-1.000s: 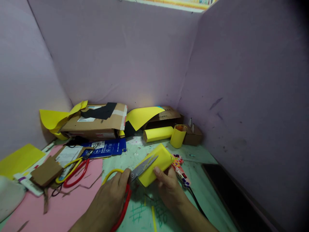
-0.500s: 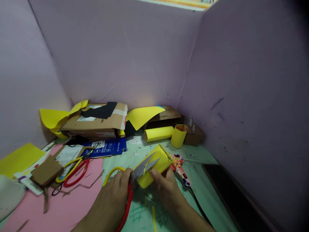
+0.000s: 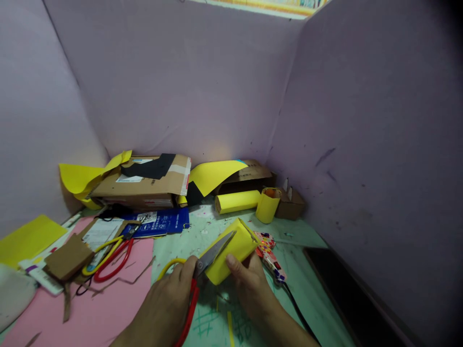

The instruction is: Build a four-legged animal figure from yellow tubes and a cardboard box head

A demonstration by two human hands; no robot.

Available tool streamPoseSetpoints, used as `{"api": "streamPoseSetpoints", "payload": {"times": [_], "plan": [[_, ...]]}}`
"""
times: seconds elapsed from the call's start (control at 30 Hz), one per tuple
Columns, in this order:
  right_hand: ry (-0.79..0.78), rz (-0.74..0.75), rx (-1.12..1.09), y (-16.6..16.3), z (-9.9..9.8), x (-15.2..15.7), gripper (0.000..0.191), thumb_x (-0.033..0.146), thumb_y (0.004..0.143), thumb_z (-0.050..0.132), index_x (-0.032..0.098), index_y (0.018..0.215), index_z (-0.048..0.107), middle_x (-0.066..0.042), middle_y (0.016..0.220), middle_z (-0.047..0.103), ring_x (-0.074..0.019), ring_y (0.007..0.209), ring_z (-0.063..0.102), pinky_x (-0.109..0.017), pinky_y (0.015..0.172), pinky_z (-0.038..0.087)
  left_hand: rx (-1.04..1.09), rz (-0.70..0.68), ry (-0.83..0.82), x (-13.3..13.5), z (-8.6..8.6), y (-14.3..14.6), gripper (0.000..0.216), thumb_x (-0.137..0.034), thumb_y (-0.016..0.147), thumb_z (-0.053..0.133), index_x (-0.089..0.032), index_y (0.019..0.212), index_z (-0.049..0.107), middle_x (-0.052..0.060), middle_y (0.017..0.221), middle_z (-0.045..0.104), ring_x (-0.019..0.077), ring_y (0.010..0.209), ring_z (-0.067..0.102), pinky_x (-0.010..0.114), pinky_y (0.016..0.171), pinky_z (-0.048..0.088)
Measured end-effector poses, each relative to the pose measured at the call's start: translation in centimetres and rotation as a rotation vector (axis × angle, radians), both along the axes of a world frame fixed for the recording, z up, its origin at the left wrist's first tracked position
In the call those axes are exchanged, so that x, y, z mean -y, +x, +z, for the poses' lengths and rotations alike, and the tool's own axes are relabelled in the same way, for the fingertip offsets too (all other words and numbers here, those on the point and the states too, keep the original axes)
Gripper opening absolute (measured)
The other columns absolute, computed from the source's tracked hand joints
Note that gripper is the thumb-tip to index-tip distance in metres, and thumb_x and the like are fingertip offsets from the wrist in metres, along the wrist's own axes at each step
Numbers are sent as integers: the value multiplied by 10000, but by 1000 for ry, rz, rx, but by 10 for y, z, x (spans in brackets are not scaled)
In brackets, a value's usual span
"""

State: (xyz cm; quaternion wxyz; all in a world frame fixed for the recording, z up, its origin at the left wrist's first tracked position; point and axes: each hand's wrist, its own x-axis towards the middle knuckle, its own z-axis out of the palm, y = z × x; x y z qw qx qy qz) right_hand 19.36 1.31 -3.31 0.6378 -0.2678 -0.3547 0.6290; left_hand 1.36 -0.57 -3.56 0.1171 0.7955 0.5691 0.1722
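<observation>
My left hand (image 3: 168, 294) is closed around scissors (image 3: 213, 253) with one yellow and one red handle. Their blades are together and lie against the near side of a yellow paper-covered box (image 3: 233, 260). That box is tilted, and my right hand (image 3: 251, 284) grips its lower right end, thumb on the front face; the other fingers are mostly hidden behind it. Below the hands, thin yellow strips (image 3: 230, 327) lie on the green table cover (image 3: 202, 308).
Behind stand a yellow roll (image 3: 238, 201), a yellow tube (image 3: 267, 206) and cardboard boxes (image 3: 155, 185). A patterned glue gun (image 3: 269, 260) with a cord lies at right. At left, more scissors (image 3: 115, 258) and cardboard scraps (image 3: 68, 255) rest on pink paper (image 3: 97, 315).
The scissor blades have closed from a spread position, and the small yellow sliver between them is no longer visible there. Both hands have stayed almost in place.
</observation>
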Motion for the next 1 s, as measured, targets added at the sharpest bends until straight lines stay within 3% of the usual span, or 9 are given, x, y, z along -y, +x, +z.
{"api": "streamPoseSetpoints", "payload": {"times": [0.17, 0.37, 0.6, 0.8, 1.0], "plan": [[-4, -11, 8, 0, 0, 1, 444, 410, 708, 846, 208, 1047, 641, -67, 939, 749, -235, 832, 699, -377, 776, 570, 64, -38, -62, 4, 12, 3, 486, -160, 850, 392, -190, 1322, 501, 138, 1155, 704, 243, 1053, 666, 335, 899, 523], [-38, 4, -1, 0, -1, 1, 536, 401, 701, 850, 228, 1143, 600, -60, 954, 750, -251, 847, 707, -426, 821, 563, 27, 19, -89, 10, 24, 6, 467, -154, 851, 383, -166, 1299, 512, 146, 1073, 719, 249, 997, 683, 353, 869, 528], [-16, 10, 7, 1, 1, 1, 477, 408, 693, 848, 220, 1077, 636, -64, 961, 743, -249, 837, 697, -401, 790, 555, -16, -93, 88, 6, 6, -7, 388, -160, 897, 363, -215, 1239, 536, 80, 940, 711, 201, 785, 685, 279, 673, 529], [-16, 9, 26, 1, -2, 0, 478, 412, 694, 846, 213, 1074, 635, -56, 920, 735, -235, 799, 690, -368, 740, 547, -15, -65, 128, 5, -6, -4, 438, -121, 866, 382, -213, 1268, 526, 90, 1000, 685, 219, 905, 660, 312, 785, 538], [13, -6, 50, 2, -5, -1, 501, 393, 684, 856, 205, 1090, 631, -67, 948, 736, -233, 846, 680, -345, 759, 535, 21, 54, 149, 5, -3, 5, 486, -61, 818, 388, -181, 1263, 540, 137, 1120, 657, 256, 1077, 616, 389, 923, 507]]}}
